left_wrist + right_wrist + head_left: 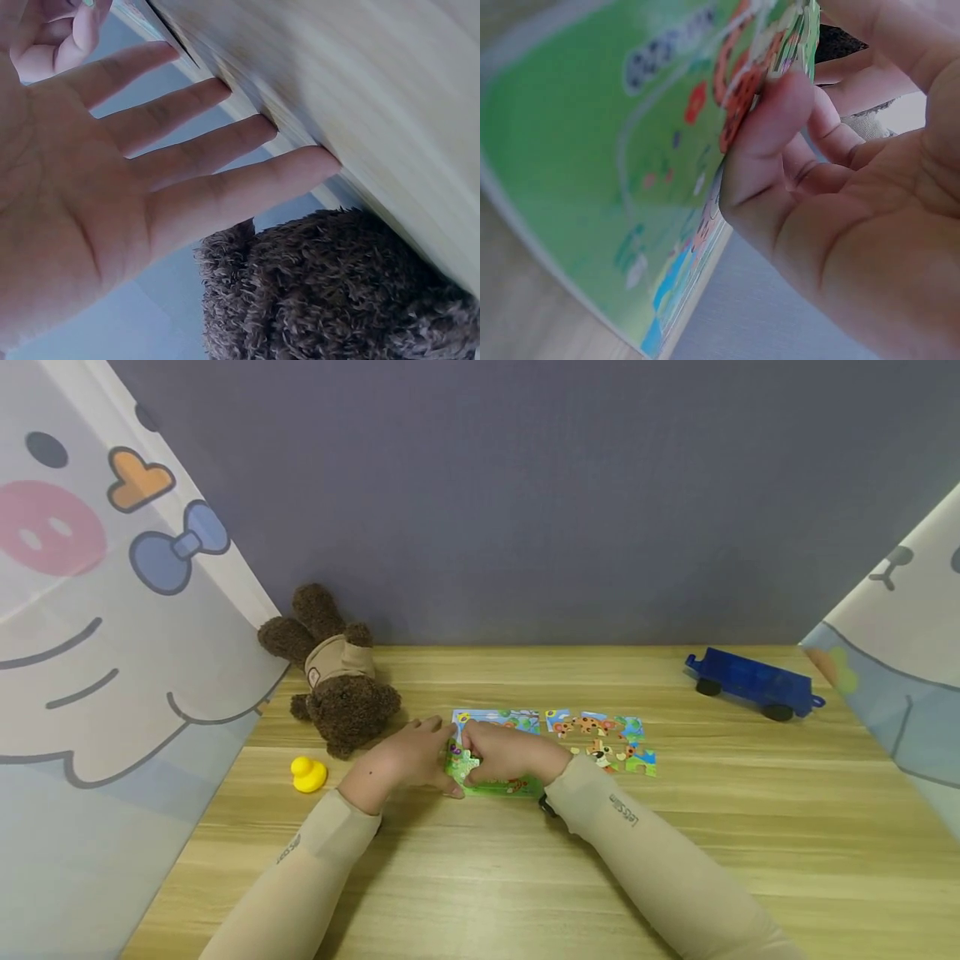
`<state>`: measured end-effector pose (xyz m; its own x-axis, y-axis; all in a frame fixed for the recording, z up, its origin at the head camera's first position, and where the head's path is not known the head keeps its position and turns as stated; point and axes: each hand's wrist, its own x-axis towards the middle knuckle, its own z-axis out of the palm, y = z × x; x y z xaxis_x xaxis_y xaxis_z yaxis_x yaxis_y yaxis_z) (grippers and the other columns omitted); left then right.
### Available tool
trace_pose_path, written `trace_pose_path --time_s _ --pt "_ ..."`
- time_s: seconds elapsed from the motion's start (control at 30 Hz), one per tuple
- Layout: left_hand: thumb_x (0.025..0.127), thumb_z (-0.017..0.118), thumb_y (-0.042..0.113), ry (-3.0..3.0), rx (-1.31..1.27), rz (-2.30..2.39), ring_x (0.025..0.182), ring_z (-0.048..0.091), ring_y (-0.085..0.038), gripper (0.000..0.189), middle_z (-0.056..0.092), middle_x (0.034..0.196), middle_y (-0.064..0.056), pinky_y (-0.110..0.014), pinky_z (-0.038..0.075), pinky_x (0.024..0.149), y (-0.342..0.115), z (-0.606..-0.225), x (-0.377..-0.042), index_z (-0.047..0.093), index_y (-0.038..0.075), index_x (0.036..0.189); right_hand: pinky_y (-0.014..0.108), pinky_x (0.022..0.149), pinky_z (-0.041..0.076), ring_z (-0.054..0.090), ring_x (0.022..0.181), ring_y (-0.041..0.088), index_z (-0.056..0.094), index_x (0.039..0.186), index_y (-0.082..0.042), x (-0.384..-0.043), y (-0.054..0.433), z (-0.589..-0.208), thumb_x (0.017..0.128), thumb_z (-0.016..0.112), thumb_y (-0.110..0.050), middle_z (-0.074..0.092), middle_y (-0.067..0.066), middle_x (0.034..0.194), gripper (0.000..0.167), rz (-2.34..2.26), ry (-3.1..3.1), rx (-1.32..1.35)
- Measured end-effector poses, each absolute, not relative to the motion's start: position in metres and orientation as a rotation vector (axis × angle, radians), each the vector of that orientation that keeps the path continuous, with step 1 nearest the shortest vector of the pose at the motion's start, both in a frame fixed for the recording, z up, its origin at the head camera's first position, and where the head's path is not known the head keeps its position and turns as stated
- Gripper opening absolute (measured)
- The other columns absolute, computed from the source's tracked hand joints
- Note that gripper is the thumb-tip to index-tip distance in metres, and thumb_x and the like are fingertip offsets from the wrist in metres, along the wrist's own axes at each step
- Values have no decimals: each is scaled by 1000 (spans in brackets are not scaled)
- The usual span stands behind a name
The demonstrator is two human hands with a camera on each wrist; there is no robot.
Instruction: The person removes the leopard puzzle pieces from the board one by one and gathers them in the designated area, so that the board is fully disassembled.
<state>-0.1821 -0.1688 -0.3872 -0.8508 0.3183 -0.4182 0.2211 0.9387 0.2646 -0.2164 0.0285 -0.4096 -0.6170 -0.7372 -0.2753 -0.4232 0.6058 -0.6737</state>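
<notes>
A jigsaw puzzle board (491, 791), green at the bottom and blue at the top, lies on the table under my hands. My right hand (502, 753) is over the board with curled fingers, its thumb (769, 124) low against the printed surface. Between thumb and fingers it pinches a green puzzle piece (459, 766) at the board's left side; part of the piece is hidden. The left hand (408, 756) rests beside the board's left edge, fingers (247, 184) straight and spread, fingertips at the tabletop, holding nothing.
Several joined and loose puzzle pieces (600, 753) lie right of the board. A brown teddy bear (348, 710) lies at the left, with a yellow rubber duck (308, 774) in front of it. A blue toy wagon (757, 681) stands far right. A grey partition (525, 510) rises behind.
</notes>
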Motion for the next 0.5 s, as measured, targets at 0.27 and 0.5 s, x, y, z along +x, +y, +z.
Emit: trace_pose_path --time_s 0.27,0.5 --pt "82 89 57 2638 398 271 159 27 -58 114 26 175 -28 -68 35 129 -167 -386 -180 33 6 168 26 69 40 43 82 16 51 115 -7 -213 30 -410 93 84 -16 45 2 90 40 -776 2303 -917" --pt "82 91 55 2659 431 256 156 30 -60 114 29 173 -31 -69 35 128 -166 -385 -179 35 1 166 26 59 48 49 77 16 52 118 -8 -210 30 -406 94 84 -15 54 7 98 40 -778 2311 -881"
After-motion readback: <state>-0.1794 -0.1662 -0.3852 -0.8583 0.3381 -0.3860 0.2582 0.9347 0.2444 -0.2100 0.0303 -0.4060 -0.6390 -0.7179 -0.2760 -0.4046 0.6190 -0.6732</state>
